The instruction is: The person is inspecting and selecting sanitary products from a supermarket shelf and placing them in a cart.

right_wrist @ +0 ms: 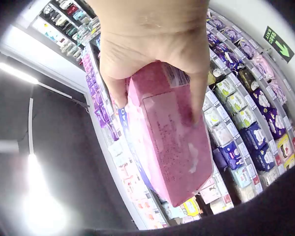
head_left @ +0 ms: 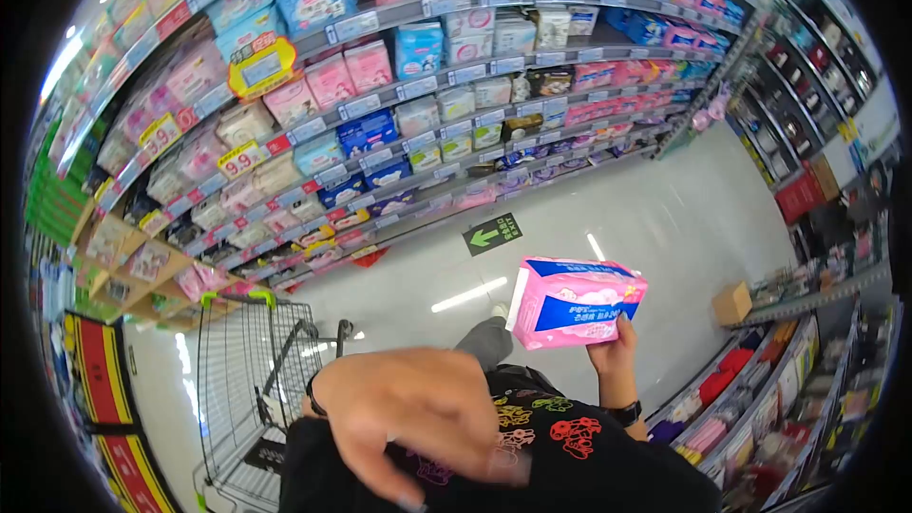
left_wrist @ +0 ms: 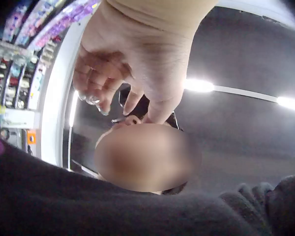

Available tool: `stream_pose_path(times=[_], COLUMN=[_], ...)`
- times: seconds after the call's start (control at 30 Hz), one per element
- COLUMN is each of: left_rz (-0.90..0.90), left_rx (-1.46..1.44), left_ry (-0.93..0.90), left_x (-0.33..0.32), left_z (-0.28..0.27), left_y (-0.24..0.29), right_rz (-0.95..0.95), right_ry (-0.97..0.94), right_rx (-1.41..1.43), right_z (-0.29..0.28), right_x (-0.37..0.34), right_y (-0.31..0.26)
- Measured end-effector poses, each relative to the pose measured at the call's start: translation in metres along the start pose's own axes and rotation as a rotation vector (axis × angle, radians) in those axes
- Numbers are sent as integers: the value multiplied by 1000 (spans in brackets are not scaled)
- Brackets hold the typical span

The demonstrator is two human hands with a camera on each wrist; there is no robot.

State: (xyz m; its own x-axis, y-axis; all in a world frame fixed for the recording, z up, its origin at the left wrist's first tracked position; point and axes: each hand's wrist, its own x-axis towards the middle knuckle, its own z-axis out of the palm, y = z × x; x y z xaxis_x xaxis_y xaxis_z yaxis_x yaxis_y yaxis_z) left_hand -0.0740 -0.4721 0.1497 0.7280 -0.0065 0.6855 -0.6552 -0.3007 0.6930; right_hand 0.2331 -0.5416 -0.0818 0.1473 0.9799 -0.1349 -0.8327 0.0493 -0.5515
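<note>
A pink package with a blue band (head_left: 581, 309) is held up at the right of the head view, above the floor. My right hand (head_left: 613, 353) grips it at its lower right corner. In the right wrist view my right hand (right_wrist: 155, 49) spans the end of the pink package (right_wrist: 174, 142), thumb and fingers on opposite sides. My left hand (head_left: 418, 413), partly blurred, is raised in front of the dark shirt and holds nothing. Its fingers hang loosely bent in the left wrist view, where the left hand (left_wrist: 137, 64) is near the person's head.
Shelves of packaged goods (head_left: 399, 90) curve across the top. A wire shopping cart (head_left: 249, 361) stands at the lower left. The floor (head_left: 665, 228) carries a green exit sign (head_left: 492, 235). More shelving (head_left: 807, 85) and a cardboard box (head_left: 732, 305) are on the right.
</note>
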Motion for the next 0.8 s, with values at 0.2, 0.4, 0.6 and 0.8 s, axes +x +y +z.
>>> stream_pose_path(times=[0.2, 0.4, 0.6, 0.8], left_rz=[391, 468, 19, -478], left_rx=[-78, -15, 599, 773], left_ry=[128, 82, 498, 554], left_x=[65, 85, 73, 79], left_z=[6, -20, -68, -101], left_y=[-28, -64, -145, -232], right_rz=[10, 11, -13, 2], right_ry=[-49, -181, -166, -147], right_rx=[-19, -122, -154, -93], right_z=[-22, -11, -3, 2], right_x=[25, 91, 147, 172], right_y=[-28, -87, -135, -148])
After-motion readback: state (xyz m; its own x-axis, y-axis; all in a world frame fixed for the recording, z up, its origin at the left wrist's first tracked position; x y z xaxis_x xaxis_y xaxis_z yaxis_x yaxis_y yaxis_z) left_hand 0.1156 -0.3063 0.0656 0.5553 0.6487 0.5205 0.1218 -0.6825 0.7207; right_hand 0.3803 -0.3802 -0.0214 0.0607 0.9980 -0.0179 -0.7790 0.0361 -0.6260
